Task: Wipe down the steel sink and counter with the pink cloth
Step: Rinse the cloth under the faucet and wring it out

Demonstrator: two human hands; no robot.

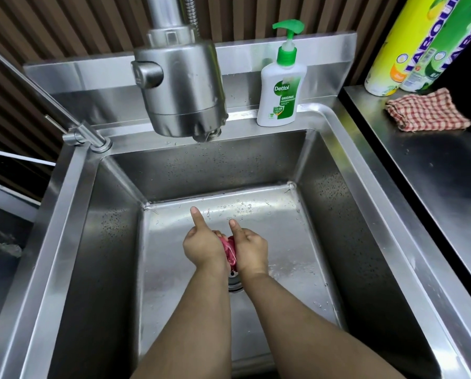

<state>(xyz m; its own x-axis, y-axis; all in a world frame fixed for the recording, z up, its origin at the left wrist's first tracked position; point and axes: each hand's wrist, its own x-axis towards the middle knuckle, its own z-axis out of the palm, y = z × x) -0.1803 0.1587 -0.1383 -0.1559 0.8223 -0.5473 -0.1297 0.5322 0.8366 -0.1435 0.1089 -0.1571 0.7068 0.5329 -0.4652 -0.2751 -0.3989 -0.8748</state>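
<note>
Deep in the steel sink (338,214), both my hands squeeze the pink cloth (230,251) between them, bunched into a small wad just above the drain (234,283). My left hand (202,246) grips it from the left with the thumb stuck out upward. My right hand (252,251) grips it from the right, thumb also raised. Most of the cloth is hidden by my fingers. Water drops dot the sink floor and walls. The steel counter (433,173) lies to the right of the sink.
A big steel faucet head (181,88) hangs over the back of the basin. A white Dettol pump bottle (280,86) stands on the back ledge. A red checked cloth (427,110) and two tall bottles (409,45) sit on the counter at the far right.
</note>
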